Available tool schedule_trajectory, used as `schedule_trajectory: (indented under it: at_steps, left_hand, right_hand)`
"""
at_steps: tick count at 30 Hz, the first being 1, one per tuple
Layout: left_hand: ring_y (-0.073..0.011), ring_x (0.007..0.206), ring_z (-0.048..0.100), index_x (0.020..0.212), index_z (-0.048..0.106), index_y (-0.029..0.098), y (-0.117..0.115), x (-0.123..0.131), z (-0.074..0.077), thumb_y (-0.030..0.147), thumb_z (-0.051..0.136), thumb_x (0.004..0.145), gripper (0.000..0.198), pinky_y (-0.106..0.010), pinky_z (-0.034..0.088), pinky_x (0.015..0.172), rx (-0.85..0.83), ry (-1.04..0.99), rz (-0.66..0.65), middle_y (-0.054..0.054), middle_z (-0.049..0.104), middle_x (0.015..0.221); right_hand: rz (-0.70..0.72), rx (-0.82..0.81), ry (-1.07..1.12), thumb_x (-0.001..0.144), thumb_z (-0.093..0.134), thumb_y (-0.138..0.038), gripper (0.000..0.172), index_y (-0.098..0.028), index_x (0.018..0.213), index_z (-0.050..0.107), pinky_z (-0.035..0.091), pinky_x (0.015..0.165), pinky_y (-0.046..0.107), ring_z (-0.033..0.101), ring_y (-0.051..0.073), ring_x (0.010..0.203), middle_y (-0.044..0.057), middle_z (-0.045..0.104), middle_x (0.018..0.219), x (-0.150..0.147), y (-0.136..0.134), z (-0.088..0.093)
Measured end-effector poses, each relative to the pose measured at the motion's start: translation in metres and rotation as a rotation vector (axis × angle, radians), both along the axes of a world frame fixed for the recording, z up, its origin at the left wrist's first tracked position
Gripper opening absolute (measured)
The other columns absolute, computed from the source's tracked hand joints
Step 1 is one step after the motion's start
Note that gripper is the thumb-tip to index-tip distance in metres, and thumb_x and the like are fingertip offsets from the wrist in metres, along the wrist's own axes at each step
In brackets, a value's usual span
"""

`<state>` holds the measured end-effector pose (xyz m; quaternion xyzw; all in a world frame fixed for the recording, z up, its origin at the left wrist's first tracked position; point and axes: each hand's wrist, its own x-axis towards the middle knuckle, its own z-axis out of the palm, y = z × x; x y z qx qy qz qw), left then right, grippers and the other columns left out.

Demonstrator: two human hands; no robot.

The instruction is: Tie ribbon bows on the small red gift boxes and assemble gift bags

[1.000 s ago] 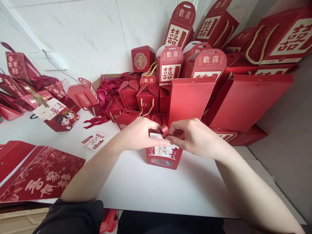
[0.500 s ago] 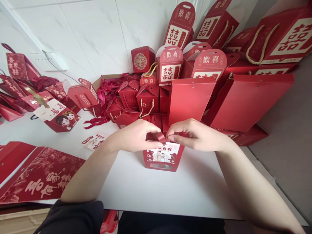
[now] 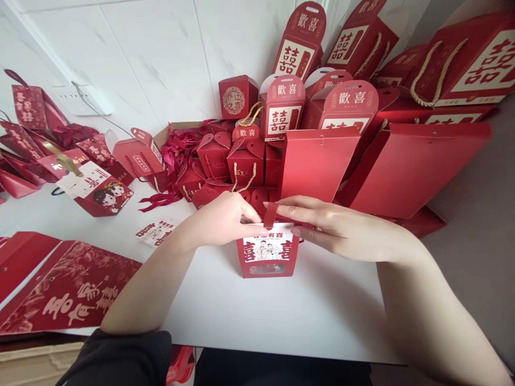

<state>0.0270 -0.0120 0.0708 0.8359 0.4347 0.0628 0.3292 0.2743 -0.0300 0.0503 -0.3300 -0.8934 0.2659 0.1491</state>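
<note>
A small red gift box (image 3: 246, 269) stands upright on the white table, with a clear window low on its front. Over its upper front hangs a white card (image 3: 263, 250) with a printed wedding couple. A dark red ribbon (image 3: 271, 214) loops up from the box's top. My left hand (image 3: 227, 219) is closed on the top left of the box, thumb over the card and fingers behind. From the right, my right hand (image 3: 333, 225) grips the top corner, its thumb at the card's edge. Its longer fingers reach behind the top, one fingertip by the ribbon.
Another couple card (image 3: 155, 233) lies to the left, near flat red bags (image 3: 80, 284). Behind stand stacked red boxes (image 3: 246, 161) with rope handles, a pile of ribbons (image 3: 183, 147) and tall plain red boxes (image 3: 319, 166). A cartoon-printed box (image 3: 107, 198) sits further left.
My right hand has gone from a curled pinch to longer, straighter fingers across the box top. The ribbon loop now stands upright between my hands. My left hand stays at the top left.
</note>
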Motion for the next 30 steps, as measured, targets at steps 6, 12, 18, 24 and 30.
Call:
schedule_trajectory:
  at_steps: [6,12,18,24,30]
  left_hand:
    - [-0.0097,0.064,0.055,0.081,0.067,0.015,-0.006,0.001,0.000,0.035,0.068,0.079,0.020,-0.020,0.036,0.054,0.016,-0.102,0.073,0.001,0.066,0.072]
    - [-0.0082,0.052,0.041,0.065,0.067,0.013,-0.014,0.005,0.004,0.042,0.064,0.081,0.033,-0.022,0.024,0.047,0.215,0.082,0.093,0.001,0.056,0.055]
    - [-0.0109,0.057,0.050,0.074,0.072,0.013,-0.014,0.006,0.002,0.040,0.060,0.083,0.031,-0.022,0.030,0.050,0.107,0.057,0.062,-0.002,0.062,0.061]
    - [-0.0109,0.060,0.052,0.073,0.071,0.014,-0.007,0.004,-0.001,0.036,0.065,0.079,0.023,-0.023,0.035,0.055,-0.035,-0.054,0.043,-0.001,0.063,0.066]
    - [-0.0064,0.050,0.021,0.051,0.046,0.015,-0.001,0.004,-0.006,0.043,0.071,0.073,0.044,-0.026,0.014,0.046,-0.016,0.056,0.057,0.006,0.029,0.050]
  right_hand:
    - [-0.028,-0.053,0.180,0.098,0.051,-0.026,0.021,-0.025,0.116,0.061,0.052,0.084,0.027,0.064,0.015,0.097,0.001,0.067,0.113,-0.007,-0.003,0.004]
    - [-0.100,-0.008,0.174,0.093,0.059,-0.025,0.009,-0.022,0.097,0.066,0.049,0.069,0.026,0.064,0.013,0.078,-0.002,0.071,0.093,-0.014,0.000,-0.003]
    - [-0.061,-0.072,0.256,0.095,0.056,-0.026,0.013,-0.021,0.098,0.068,0.050,0.070,0.026,0.064,0.013,0.080,-0.001,0.072,0.092,-0.019,0.001,-0.005]
    - [0.085,-0.135,0.459,0.097,0.045,-0.012,0.039,-0.023,0.133,0.055,0.051,0.084,0.028,0.061,0.014,0.097,0.005,0.063,0.119,-0.024,0.005,-0.012]
    - [-0.001,-0.284,0.526,0.091,0.063,-0.029,0.013,-0.018,0.096,0.068,0.051,0.069,0.026,0.063,0.014,0.077,0.002,0.070,0.088,-0.034,0.013,-0.024]
